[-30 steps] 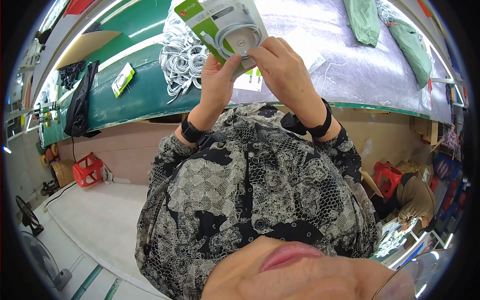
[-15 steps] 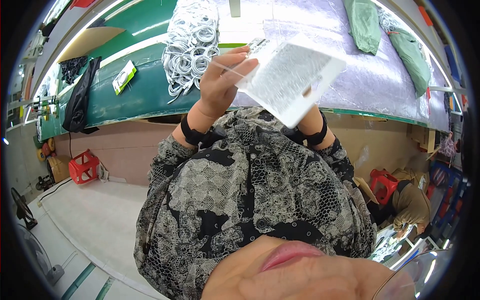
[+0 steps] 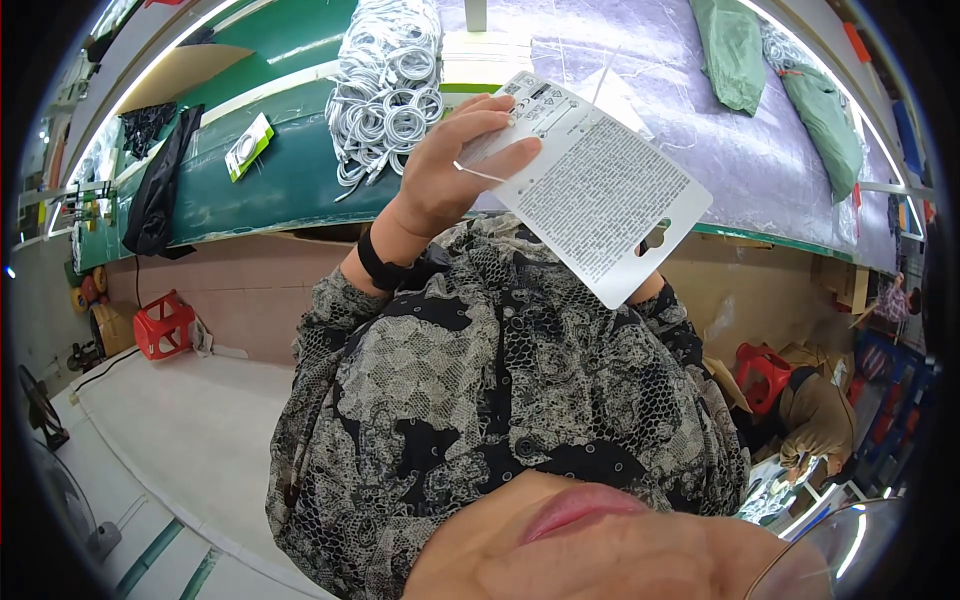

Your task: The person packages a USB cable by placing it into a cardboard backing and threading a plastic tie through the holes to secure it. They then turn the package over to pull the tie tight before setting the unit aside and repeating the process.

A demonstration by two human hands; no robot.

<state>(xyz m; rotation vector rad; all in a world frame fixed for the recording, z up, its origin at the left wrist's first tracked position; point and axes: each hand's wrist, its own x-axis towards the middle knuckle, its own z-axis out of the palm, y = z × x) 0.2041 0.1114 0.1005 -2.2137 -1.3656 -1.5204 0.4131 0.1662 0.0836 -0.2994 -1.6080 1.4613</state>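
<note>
A white packaging card (image 3: 605,190) with dense small print and a hang hole at its lower right corner is held up, tilted, in front of my chest. My left hand (image 3: 455,150) grips its upper left edge between thumb and fingers. A thin white strip (image 3: 482,172) sticks out beneath the left thumb. Another pale sheet (image 3: 615,100) shows past the card's upper edge; whether it joins the card I cannot tell. My right wrist (image 3: 648,288) shows below the card, which hides that hand's fingers.
A heap of coiled white cables (image 3: 390,90) lies on the green-and-lilac bench (image 3: 290,195). Left of it are a packaged cable on a green card (image 3: 248,148) and black cloth (image 3: 165,190). Green bags (image 3: 730,55) lie at the right. A red stool (image 3: 165,325) stands below; another person (image 3: 815,415) bends at lower right.
The card has turned so its printed face shows sharply, and its lower corner has moved right and down. My right hand has gone further behind it. The left hand keeps its grip.
</note>
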